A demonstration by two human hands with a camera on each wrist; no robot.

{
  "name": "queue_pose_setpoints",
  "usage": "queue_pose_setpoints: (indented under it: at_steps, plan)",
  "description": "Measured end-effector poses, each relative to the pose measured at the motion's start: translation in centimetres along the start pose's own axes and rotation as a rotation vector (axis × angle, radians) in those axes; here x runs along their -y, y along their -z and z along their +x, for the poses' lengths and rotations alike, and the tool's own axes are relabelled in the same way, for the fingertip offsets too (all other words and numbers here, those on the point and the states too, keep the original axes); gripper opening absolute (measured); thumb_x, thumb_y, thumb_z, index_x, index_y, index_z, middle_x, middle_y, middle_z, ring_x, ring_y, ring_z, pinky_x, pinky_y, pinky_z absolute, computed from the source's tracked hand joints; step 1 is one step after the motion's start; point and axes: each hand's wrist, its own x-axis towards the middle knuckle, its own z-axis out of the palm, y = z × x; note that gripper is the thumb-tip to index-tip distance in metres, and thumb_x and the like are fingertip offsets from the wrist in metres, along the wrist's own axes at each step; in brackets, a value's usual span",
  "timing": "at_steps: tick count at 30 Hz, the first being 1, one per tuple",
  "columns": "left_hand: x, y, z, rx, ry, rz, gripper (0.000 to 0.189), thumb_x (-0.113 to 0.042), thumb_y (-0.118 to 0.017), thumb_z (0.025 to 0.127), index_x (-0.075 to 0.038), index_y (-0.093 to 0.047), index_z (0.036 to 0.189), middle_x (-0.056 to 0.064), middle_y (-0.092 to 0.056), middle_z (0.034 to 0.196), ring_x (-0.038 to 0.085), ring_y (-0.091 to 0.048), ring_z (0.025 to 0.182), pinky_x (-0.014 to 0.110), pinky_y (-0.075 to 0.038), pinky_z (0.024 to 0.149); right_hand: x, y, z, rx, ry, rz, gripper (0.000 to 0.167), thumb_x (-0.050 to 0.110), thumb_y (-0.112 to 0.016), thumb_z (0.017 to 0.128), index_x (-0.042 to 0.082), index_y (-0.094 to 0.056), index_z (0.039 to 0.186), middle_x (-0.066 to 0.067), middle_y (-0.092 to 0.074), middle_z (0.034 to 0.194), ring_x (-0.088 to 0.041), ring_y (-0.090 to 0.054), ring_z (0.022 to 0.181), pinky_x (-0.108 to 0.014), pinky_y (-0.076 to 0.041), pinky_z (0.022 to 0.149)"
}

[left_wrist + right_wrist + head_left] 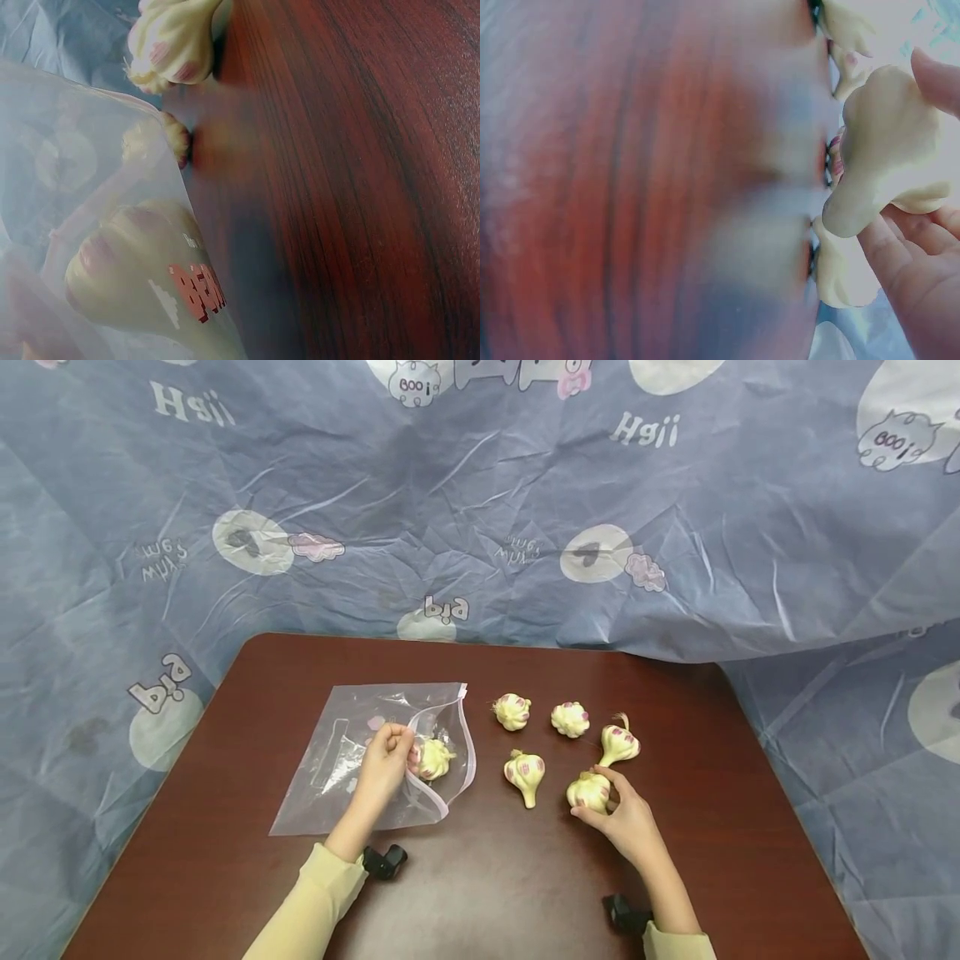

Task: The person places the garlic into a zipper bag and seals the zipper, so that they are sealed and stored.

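A clear zip bag (315, 793) lies flat at the left of the table, its mouth facing right and gaping. My left hand (384, 758) pinches the upper edge of that mouth. Just inside the opening sits a garlic bulb (433, 760). Through the hazy plastic (45, 150) in the left wrist view, a pale bulb (127, 277) shows behind red print. To the right, my right hand (628, 818) grips another garlic bulb (588, 792) between thumb and fingers. In the right wrist view this bulb (892, 135) has its stem end pointing down-left.
Several more garlic bulbs lie between and beyond the hands: one by the bag's mouth (512, 712), one at the back (570, 719), one at right (620, 744), and one nearer (525, 773). The dark red table (465, 902) backs onto a blue printed cloth (450, 527).
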Motion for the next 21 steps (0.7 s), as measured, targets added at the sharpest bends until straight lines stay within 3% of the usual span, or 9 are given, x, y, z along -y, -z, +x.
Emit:
queue_pose_setpoints:
  at_steps: [10, 14, 21]
  plan:
    - [0.2, -0.2, 0.0, 0.014, -0.005, 0.009, 0.018, -0.017, -0.052, 0.102, 0.0, -0.056, 0.106, 0.0, -0.06, 0.072, 0.009, -0.058, 0.055, 0.019, -0.053, 0.054, 1.2, 0.4, 0.5, -0.042, 0.07, 0.037, 0.08, 0.025, -0.084, 0.079, 0.007, -0.043, 0.145, -0.017, -0.046, 0.147, -0.038, -0.052, 0.13, -0.046, -0.052, 0.098]
    - [0.1, -0.4, 0.0, 0.026, -0.007, -0.004, 0.017, -0.016, -0.052, 0.102, 0.001, -0.055, 0.106, 0.001, -0.06, 0.071, 0.009, -0.058, 0.055, 0.019, -0.053, 0.054, 2.6, 0.4, 0.8, -0.049, 0.098, 0.073, 0.081, 0.029, -0.084, 0.079, 0.009, -0.043, 0.146, -0.016, -0.042, 0.15, -0.04, -0.051, 0.13, -0.047, -0.05, 0.1]
    - [-0.2, -0.8, -0.3, 0.027, 0.007, -0.001, 0.016, -0.015, -0.052, 0.102, 0.0, -0.056, 0.106, 0.0, -0.059, 0.071, 0.009, -0.058, 0.055, 0.018, -0.053, 0.054, 6.0, -0.5, 1.7, -0.019, 0.157, 0.181, 0.081, 0.024, -0.085, 0.078, 0.01, -0.043, 0.146, -0.011, -0.045, 0.148, -0.032, -0.052, 0.13, -0.048, -0.048, 0.103]
